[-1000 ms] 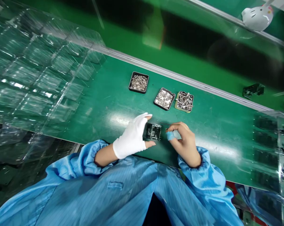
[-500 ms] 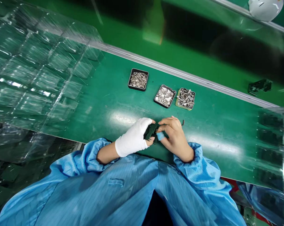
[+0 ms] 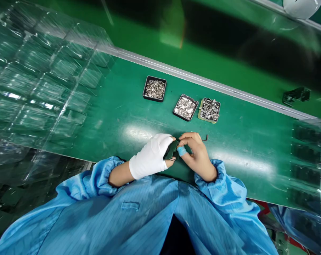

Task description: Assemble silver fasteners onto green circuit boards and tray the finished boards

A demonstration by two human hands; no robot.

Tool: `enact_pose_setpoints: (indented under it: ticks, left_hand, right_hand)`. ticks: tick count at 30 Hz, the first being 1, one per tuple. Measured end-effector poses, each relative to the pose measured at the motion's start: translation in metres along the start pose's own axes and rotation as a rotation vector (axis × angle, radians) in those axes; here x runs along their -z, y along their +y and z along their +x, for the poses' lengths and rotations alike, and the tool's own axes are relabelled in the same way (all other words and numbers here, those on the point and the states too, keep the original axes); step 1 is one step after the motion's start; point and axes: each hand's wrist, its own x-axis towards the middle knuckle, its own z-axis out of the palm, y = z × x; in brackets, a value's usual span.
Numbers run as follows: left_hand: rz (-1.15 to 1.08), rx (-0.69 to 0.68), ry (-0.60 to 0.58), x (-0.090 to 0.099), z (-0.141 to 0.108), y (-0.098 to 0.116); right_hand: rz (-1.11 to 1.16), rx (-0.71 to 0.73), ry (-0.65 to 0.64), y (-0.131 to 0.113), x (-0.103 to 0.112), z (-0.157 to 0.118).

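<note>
My left hand (image 3: 152,156), in a white glove with bare fingertips, is closed around a dark green plastic part (image 3: 171,150) close to my body. My right hand (image 3: 196,152) meets that part from the right, thumb and fingers pinched at its edge. Blue tape wraps the right thumb. Whatever small piece the right fingertips may hold is hidden. Just beyond the right hand, a small L-shaped hex key (image 3: 205,137) lies on the green table (image 3: 118,113).
Three small trays of metal pieces stand ahead: a left tray (image 3: 144,95), a middle tray (image 3: 185,118) and a right tray (image 3: 215,122). Clear plastic blister trays (image 3: 43,78) are stacked at left; more trays (image 3: 306,163) stand at right. A dark part (image 3: 296,95) sits behind the metal rail (image 3: 203,81).
The dark green part has turned slightly in my left hand. My right hand has shifted a little, and more of the hex key shows. The whole view has moved slightly.
</note>
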Motion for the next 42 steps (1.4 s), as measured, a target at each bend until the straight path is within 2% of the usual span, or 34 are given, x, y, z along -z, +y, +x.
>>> enact_pose_setpoints:
  ticks: [3, 5, 10, 17, 21, 24, 28, 30, 32, 34, 38, 40, 42]
  left_hand:
    - [-0.108, 0.022, -0.046, 0.002, 0.001, 0.000]
    - [-0.123, 0.033, -0.028, 0.001, 0.003, 0.000]
    - [-0.019, 0.039, 0.015, -0.002, 0.012, -0.002]
    - [0.156, -0.040, -0.004, 0.003, 0.021, -0.001]
    - [0.349, 0.027, 0.120, -0.010, 0.011, 0.007]
    - [0.368, 0.079, 0.165, -0.020, 0.004, 0.011]
    - [0.107, 0.068, 0.061, -0.018, 0.003, 0.000]
    - [-0.034, 0.118, 0.037, -0.013, 0.004, -0.012]
    - [-0.128, 0.198, 0.042, -0.008, 0.005, -0.022]
    - [-0.188, 0.247, 0.057, -0.005, 0.004, -0.029]
    - [-0.241, 0.231, 0.082, 0.005, 0.000, -0.034]
    - [-0.254, 0.231, 0.115, 0.011, -0.001, -0.035]
    - [-0.261, 0.245, 0.147, 0.017, -0.002, -0.037]
  right_hand:
    - [0.013, -0.022, 0.039, -0.001, -0.003, 0.000]
    - [0.010, -0.034, 0.074, -0.002, -0.005, 0.000]
    - [0.036, -0.053, 0.144, -0.006, -0.009, 0.000]
    - [0.064, -0.055, 0.125, -0.010, -0.007, -0.002]
    - [0.000, -0.034, 0.158, -0.006, -0.014, -0.003]
    - [-0.059, -0.032, 0.171, -0.001, -0.016, -0.003]
    - [-0.002, -0.038, 0.033, 0.006, 0.002, 0.003]
    - [-0.016, -0.050, 0.029, 0.012, 0.019, 0.016]
    - [-0.142, -0.065, 0.064, 0.022, 0.033, 0.036]
    - [-0.345, -0.076, -0.001, 0.034, 0.042, 0.061]
    - [-0.712, -0.060, -0.315, 0.053, 0.038, 0.104]
    - [-0.810, -0.061, -0.374, 0.056, 0.031, 0.114]
    - [-0.830, -0.067, -0.373, 0.058, 0.027, 0.116]
